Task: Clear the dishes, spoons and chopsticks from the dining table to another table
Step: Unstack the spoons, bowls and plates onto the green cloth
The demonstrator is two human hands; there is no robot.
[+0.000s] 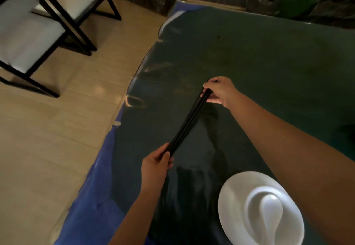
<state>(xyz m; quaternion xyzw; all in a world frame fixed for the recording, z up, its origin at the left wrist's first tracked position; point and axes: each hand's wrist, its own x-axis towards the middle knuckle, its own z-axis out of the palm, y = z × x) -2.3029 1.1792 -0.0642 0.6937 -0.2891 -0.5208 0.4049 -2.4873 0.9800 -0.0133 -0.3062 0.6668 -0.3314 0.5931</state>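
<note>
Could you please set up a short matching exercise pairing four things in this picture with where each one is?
Things:
1. chopsticks
2. spoon
3. plate
4. chair

Places:
A. on the dark table, lower right, beneath the right forearm
B. lying in the bowl on the plate
C. on the tiled floor, upper left
D. held at either end by the left hand and right hand

Pairs: 1-D, 2-B, 3-A, 4-C

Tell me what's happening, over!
Both hands, left and right, pinch the chopsticks over the table. Plate with spoon waits. Nothing blocking.
</note>
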